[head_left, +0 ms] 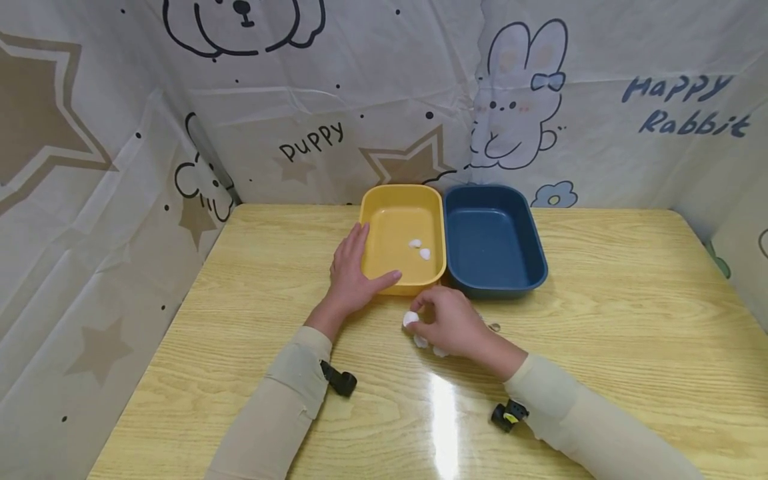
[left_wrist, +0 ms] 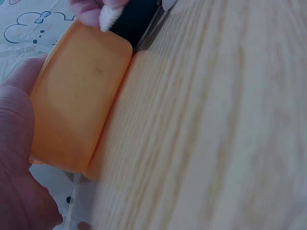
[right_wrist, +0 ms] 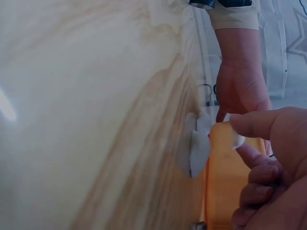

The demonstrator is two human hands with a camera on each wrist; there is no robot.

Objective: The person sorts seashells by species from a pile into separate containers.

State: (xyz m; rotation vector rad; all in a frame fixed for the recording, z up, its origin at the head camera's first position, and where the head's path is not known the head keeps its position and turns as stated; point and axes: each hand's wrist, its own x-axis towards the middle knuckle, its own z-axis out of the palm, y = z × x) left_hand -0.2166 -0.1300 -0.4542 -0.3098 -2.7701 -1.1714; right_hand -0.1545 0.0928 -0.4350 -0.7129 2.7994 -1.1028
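In the head view, the left tray (head_left: 387,230) and the right tray (head_left: 492,247) stand side by side at the frame's centre, at the rear of the table (head_left: 630,300), with the cloth (head_left: 360,80) behind them; two small pieces (head_left: 425,254) lie in the left tray's right half; the left hand (head_left: 350,275) lies along that tray's left and near sides; the right hand (head_left: 451,323) is just before the trays' meeting point, a held piece (head_left: 411,319) at its left; loose pieces (head_left: 421,341) lie below it, a small object (head_left: 495,327) to its right.
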